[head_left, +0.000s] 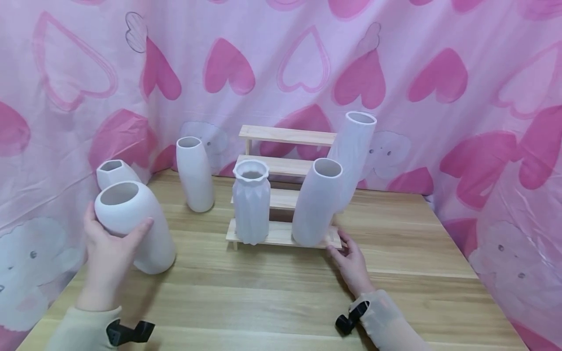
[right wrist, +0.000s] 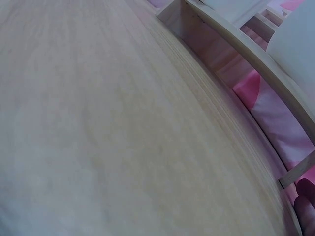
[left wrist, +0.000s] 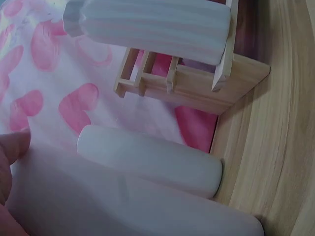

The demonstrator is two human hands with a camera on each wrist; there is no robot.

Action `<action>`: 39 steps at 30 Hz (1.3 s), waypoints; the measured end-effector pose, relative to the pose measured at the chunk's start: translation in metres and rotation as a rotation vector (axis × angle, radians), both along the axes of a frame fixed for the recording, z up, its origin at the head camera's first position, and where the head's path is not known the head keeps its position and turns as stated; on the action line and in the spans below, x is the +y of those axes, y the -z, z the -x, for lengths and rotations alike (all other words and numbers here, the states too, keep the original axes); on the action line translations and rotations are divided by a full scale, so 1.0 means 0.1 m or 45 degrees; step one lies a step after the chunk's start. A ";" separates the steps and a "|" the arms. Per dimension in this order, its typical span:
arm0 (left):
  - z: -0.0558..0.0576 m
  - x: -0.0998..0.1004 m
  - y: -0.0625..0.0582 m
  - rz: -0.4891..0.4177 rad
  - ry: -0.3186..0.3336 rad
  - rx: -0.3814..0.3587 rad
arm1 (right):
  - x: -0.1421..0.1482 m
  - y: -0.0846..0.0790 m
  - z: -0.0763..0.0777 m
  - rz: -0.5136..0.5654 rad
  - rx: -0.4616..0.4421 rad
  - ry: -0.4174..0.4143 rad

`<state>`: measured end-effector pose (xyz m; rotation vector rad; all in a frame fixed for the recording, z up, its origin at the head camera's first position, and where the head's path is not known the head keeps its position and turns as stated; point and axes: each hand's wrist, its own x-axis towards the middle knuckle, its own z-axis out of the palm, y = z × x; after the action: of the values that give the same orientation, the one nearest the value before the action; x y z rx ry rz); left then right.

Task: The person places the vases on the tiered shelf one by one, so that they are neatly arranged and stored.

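Note:
My left hand grips a wide white vase near its top, thumb in front and fingers round the far side. That vase stands at the table's left, overlapping a vase with an angular mouth behind it. My right hand holds the right end of the lowest step of a tiered wooden shelf. On this step are a ribbed vase with a scalloped rim and a smooth, leaning-looking vase. Only fingertips of the right hand show in the right wrist view.
A slim white vase stands on the wooden table, left of the shelf. A tall white vase rises behind the smooth one at the shelf's right side. A pink heart-patterned curtain hangs round the table's back and sides.

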<state>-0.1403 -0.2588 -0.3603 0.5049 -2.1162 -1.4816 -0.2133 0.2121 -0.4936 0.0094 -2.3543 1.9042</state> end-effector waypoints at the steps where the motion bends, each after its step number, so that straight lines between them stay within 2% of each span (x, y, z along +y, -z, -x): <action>1: 0.00 -0.01 0.00 0.020 0.003 -0.035 | 0.00 0.00 0.00 -0.001 -0.002 -0.005; 4: 0.01 -0.05 -0.01 0.067 0.019 -0.127 | 0.00 0.01 0.01 0.011 -0.013 -0.018; 8: 0.02 -0.08 -0.01 0.116 0.032 -0.166 | 0.01 0.02 0.02 0.045 -0.028 -0.027; 17: 0.07 -0.10 0.01 0.197 -0.015 -0.160 | 0.02 0.03 0.03 0.035 -0.043 -0.012; 24: 0.15 -0.10 -0.05 0.247 0.035 -0.141 | 0.01 0.02 0.02 0.032 -0.034 -0.005; 27: 0.20 -0.07 -0.14 0.220 0.060 -0.121 | 0.01 0.02 0.02 0.006 -0.027 -0.001; 30: 0.26 -0.02 -0.30 0.221 0.095 -0.081 | 0.01 0.02 0.02 -0.015 -0.016 0.005; 39: 0.47 0.24 -0.93 0.291 0.163 -0.007 | 0.01 0.04 0.01 0.014 0.001 -0.003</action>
<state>-0.1878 -0.2351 -0.2672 0.2938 -2.3225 -1.2823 -0.2148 0.2127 -0.4977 0.0122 -2.3445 1.9176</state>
